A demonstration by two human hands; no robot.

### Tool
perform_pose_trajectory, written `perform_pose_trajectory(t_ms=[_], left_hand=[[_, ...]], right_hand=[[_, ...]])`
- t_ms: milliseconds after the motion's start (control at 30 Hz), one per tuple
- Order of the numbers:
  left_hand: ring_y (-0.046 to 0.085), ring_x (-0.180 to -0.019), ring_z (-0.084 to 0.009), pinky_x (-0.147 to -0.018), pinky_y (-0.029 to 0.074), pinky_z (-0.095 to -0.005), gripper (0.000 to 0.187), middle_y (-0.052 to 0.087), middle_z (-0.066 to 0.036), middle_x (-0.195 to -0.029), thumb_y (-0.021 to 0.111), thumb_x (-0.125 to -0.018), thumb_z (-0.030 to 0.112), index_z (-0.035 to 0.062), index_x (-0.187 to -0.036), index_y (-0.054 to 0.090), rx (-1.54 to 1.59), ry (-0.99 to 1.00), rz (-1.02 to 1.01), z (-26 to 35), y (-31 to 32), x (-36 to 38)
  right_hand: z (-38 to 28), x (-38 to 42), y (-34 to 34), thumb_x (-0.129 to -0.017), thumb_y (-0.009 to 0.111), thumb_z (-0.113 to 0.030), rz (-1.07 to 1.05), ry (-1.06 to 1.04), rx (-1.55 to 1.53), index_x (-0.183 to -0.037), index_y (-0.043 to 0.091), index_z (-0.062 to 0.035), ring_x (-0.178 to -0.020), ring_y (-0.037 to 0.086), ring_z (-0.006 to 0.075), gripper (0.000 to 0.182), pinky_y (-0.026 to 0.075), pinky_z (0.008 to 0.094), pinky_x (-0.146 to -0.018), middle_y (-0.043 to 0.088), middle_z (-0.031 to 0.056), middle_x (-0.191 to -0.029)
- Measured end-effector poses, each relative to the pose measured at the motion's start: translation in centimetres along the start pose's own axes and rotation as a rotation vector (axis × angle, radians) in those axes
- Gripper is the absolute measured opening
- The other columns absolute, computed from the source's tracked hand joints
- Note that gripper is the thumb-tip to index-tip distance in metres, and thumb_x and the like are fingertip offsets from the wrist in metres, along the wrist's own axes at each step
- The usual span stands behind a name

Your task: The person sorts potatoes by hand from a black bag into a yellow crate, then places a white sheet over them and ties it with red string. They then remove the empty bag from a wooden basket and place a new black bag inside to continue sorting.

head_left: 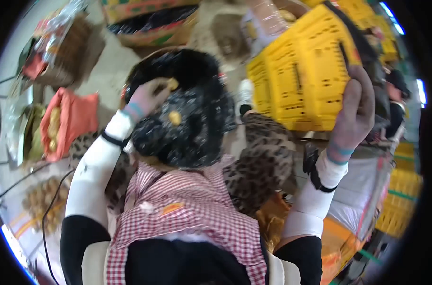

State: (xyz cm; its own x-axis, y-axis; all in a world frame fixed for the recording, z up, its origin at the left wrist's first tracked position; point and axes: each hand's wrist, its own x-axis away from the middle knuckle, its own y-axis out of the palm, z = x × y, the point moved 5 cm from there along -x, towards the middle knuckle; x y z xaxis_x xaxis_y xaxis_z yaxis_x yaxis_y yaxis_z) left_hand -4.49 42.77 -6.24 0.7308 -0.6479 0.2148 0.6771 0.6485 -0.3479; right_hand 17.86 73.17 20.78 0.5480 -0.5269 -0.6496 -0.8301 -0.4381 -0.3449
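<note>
My left hand (149, 97), in a thin glove, is over a container lined with a black plastic bag (197, 128). Its fingers pinch a small yellowish piece (172, 84). Another yellowish piece (175, 118) lies on the black plastic just below. Out to the right, my right hand (356, 111), also gloved, is at the near right edge of a tilted yellow crate (301, 76). Its fingers are wrapped over the crate's rim. The inside of the crate is hidden from view.
An open red sack (76, 118) with yellowish contents stands at the left, near a net bag of round brown items (42, 202). A cardboard box (152, 21) is beyond the black bag. More yellow crates (401, 194) and a person (397, 95) are at the far right.
</note>
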Motion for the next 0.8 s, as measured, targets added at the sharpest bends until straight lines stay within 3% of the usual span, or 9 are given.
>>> perform_pose_trajectory(t_ms=[100, 267, 300, 400, 500, 667, 700, 733, 800], left_hand=[[0.066, -0.075, -0.0181, -0.069, 0.053, -0.0323, 0.043, 0.069, -0.011, -0.094, 0.068, -0.088, 0.027, 0.0006, -0.121, 0.061, -0.32, -0.12, -0.042, -2.3, 0.0, -4.7], [0.069, -0.094, -0.0352, -0.086, 0.054, -0.0425, 0.04, 0.071, -0.021, -0.095, 0.07, -0.077, 0.029, 0.0026, -0.107, 0.068, -0.82, -0.099, -0.486, -19.3, 12.1, -10.6], [0.068, -0.098, -0.0369, -0.089, 0.054, -0.0436, 0.041, 0.07, -0.023, -0.102, 0.071, -0.073, 0.027, 0.0043, -0.107, 0.07, -0.834, -0.053, -0.5, -28.7, 15.4, -10.4], [0.057, -0.12, -0.0411, -0.102, 0.047, -0.0445, 0.075, 0.03, -0.032, -0.151, 0.075, -0.074, 0.018, 0.0086, -0.142, 0.045, -1.065, -0.235, -0.253, -29.8, 18.8, -5.6], [0.063, -0.109, -0.0355, -0.094, 0.05, -0.0414, 0.074, 0.053, -0.026, -0.127, 0.079, -0.075, 0.03, 0.0013, -0.135, 0.046, -0.631, -0.35, -0.409, -37.3, 19.5, -7.3], [0.067, -0.081, -0.0168, -0.067, 0.054, -0.0309, 0.076, 0.067, -0.012, -0.1, 0.08, -0.075, 0.047, 0.0027, -0.129, 0.05, 0.301, -0.122, -0.525, -15.6, 12.5, -10.1], [0.065, -0.079, -0.0102, -0.062, 0.053, -0.0285, 0.073, 0.065, -0.009, -0.094, 0.081, -0.076, 0.044, 0.0072, -0.131, 0.05, -0.169, 0.12, -0.366, -10.2, 9.4, -9.5], [0.067, -0.085, -0.0139, -0.068, 0.055, -0.0319, 0.074, 0.067, -0.011, -0.097, 0.082, -0.075, 0.041, 0.0088, -0.133, 0.049, -0.219, -0.027, -0.351, -1.0, 6.5, -7.0], [0.066, -0.107, -0.0256, -0.094, 0.05, -0.0363, 0.074, 0.067, -0.016, -0.114, 0.084, -0.071, 0.031, 0.0063, -0.133, 0.051, -0.413, 0.245, -0.213, 6.5, 4.1, -3.6]], right_hand=[[1.3, 5.0, 9.9, -0.083, 0.074, -0.009, -0.393, -0.149, 0.014, -0.111, 0.068, -0.0014, -0.099, 0.067, 0.0263, 0.029, 0.052, 0.0335, -0.087, 0.069, 0.0139, -0.109], [7.2, 11.8, 17.8, -0.094, 0.062, -0.006, -0.706, 0.841, -0.602, -0.121, 0.063, -0.0009, -0.093, 0.057, 0.0052, 0.027, 0.046, 0.0202, -0.083, 0.067, 0.001, -0.109], [7.3, 11.6, 17.7, -0.094, 0.061, -0.006, -0.745, 0.89, -0.621, -0.122, 0.062, -0.0001, -0.094, 0.057, 0.0055, 0.029, 0.046, 0.02, -0.084, 0.067, 0.002, -0.109], [9.0, 11.3, 17.2, -0.095, 0.058, -0.005, -0.746, 0.777, -0.571, -0.124, 0.059, 0.0019, -0.095, 0.057, 0.0052, 0.029, 0.045, 0.0191, -0.082, 0.066, 0.0039, -0.11], [9.9, 11.0, 16.8, -0.094, 0.059, -0.004, -0.721, 1.011, -0.568, -0.124, 0.059, 0.0023, -0.097, 0.059, 0.0079, 0.03, 0.047, 0.0211, -0.085, 0.066, 0.0057, -0.111], [9.8, 10.9, 18.4, -0.091, 0.066, -0.016, -0.724, 0.705, -0.411, -0.126, 0.057, 0.0028, -0.105, 0.062, 0.0178, 0.041, 0.048, 0.0312, -0.094, 0.065, 0.0106, -0.115], [10.2, 11.2, 19.2, -0.084, 0.072, -0.025, -0.662, 0.444, -0.17, -0.128, 0.054, 0.003, -0.101, 0.066, 0.0256, 0.055, 0.05, 0.0331, -0.09, 0.066, 0.0202, -0.107], [10.0, 11.6, 20.1, -0.084, 0.072, -0.025, -0.646, 0.421, -0.168, -0.128, 0.054, 0.003, -0.101, 0.066, 0.0256, 0.055, 0.05, 0.0331, -0.09, 0.066, 0.0202, -0.107], [8.9, 12.4, 21.1, -0.086, 0.073, -0.023, -0.77, 0.329, -0.028, -0.132, 0.053, -0.0005, -0.105, 0.062, 0.0186, 0.056, 0.05, 0.0324, -0.093, 0.064, 0.0105, -0.115]])
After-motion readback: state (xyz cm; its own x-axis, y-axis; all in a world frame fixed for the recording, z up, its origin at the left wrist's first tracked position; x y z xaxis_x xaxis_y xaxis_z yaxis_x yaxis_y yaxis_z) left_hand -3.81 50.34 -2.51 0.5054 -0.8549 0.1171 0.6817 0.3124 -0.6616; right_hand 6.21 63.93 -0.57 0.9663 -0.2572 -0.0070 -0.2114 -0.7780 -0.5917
